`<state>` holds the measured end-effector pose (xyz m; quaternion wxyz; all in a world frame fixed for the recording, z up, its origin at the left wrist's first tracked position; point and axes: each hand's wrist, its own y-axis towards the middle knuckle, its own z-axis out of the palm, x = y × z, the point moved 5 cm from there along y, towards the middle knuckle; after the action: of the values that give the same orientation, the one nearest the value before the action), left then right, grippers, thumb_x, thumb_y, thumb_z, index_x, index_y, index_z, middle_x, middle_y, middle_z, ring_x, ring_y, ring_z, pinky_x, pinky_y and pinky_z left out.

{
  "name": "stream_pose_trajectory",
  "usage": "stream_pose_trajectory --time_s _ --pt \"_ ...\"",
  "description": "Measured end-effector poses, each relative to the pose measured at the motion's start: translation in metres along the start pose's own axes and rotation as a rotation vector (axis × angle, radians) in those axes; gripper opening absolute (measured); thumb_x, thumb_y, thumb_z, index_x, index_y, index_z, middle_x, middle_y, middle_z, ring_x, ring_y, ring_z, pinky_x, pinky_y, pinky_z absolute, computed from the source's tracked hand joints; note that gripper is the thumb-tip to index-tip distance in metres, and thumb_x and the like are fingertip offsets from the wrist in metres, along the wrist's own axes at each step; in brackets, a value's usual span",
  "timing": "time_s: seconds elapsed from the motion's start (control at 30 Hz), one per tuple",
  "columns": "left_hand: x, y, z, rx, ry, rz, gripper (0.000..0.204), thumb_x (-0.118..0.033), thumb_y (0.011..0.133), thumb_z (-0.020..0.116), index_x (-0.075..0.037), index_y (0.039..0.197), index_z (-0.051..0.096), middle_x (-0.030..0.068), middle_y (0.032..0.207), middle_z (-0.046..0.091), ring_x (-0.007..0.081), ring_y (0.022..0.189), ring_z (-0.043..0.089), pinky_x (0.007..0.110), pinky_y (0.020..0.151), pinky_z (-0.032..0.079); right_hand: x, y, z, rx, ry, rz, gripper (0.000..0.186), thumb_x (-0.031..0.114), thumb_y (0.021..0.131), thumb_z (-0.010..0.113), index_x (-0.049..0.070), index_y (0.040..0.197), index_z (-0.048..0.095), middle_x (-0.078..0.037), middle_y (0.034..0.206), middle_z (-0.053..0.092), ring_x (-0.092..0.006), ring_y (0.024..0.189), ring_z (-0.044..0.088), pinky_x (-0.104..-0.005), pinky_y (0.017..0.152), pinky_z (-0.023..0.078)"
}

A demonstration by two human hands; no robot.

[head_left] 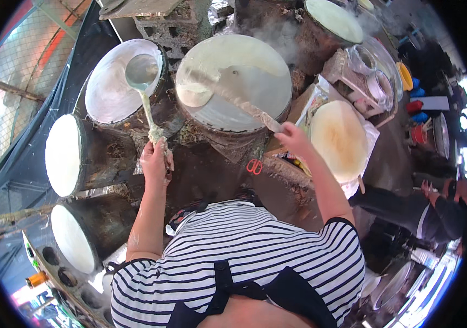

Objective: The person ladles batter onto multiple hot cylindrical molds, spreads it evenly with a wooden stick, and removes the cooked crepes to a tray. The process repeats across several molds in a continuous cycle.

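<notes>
A white short-sleeved shirt with dark stripes and a dark collar (239, 229) fills the space nearest the camera, with both forearms reaching forward from it. The left hand (155, 161) is closed around the pale, residue-crusted handle of a round metal ladle (141, 71). The ladle's bowl lies over a round, white-surfaced vessel with a dark rim (106, 95); whether the two touch, I cannot tell. The right hand (295, 139) grips one end of a long, flat, pale-smeared stick (254, 112), its fingers curled around it. The stick slants across a large, round, greyish griddle (236, 121), its far end blurred near a thick patch of creamy white batter (194, 95) at the griddle's left side. Thinner pale batter covers the upper part, and steam (280, 41) hangs behind. Just right of the griddle, a large, round, cream-coloured flatbread with a browned middle (338, 141) lies near the right forearm. Two dark cylindrical drums with white round faces (68, 156) stand left of the left arm. A person in dark clothing (436, 216) is at the far right.
</notes>
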<state>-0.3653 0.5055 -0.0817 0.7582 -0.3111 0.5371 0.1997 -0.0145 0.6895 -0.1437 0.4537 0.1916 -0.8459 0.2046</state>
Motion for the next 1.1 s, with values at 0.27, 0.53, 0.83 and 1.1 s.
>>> stream_pose_trajectory --time_s 0.27,0.53,0.83,1.1 --pt "-0.024 0.017 -0.044 0.174 0.091 -0.078 0.015 -0.018 0.088 0.057 -0.005 0.084 0.052 0.0003 0.066 0.049 0.0077 0.039 0.043 0.022 0.031 0.035 0.142 0.053 0.267 -0.025 1.046 0.259 0.029 0.031 0.093 0.040 0.005 0.083 0.049 -0.001 0.054 0.045 -0.0095 0.035 0.037 -0.0239 0.033 0.032" --pt "-0.034 0.031 -0.095 0.205 0.143 -0.093 0.010 -0.013 0.087 0.055 -0.003 0.085 0.054 -0.0015 0.054 0.045 0.0073 0.036 0.041 0.022 0.031 0.033 0.144 -0.012 0.322 -0.294 1.232 0.372 0.036 0.036 0.095 0.034 0.004 0.086 0.047 -0.002 0.051 0.042 -0.0104 0.033 0.036 -0.0253 0.030 0.032" --pt "-0.037 0.037 -0.088 0.332 0.135 -0.068 0.010 -0.013 0.088 0.053 -0.004 0.082 0.050 -0.0008 0.055 0.044 0.0079 0.037 0.040 0.022 0.031 0.032 0.137 0.018 0.315 -0.313 1.149 0.411 0.038 0.038 0.094 0.036 0.004 0.082 0.048 -0.002 0.052 0.043 -0.0103 0.033 0.036 -0.0269 0.031 0.033" --pt "-0.021 0.028 -0.064 0.436 0.097 -0.131 0.012 -0.016 0.088 0.054 -0.005 0.084 0.050 -0.0003 0.062 0.046 0.0081 0.041 0.043 0.022 0.033 0.035 0.138 -0.009 0.302 -0.343 1.064 0.364 0.041 0.038 0.094 0.034 0.002 0.081 0.048 -0.003 0.050 0.045 -0.0119 0.032 0.038 -0.0278 0.029 0.033"
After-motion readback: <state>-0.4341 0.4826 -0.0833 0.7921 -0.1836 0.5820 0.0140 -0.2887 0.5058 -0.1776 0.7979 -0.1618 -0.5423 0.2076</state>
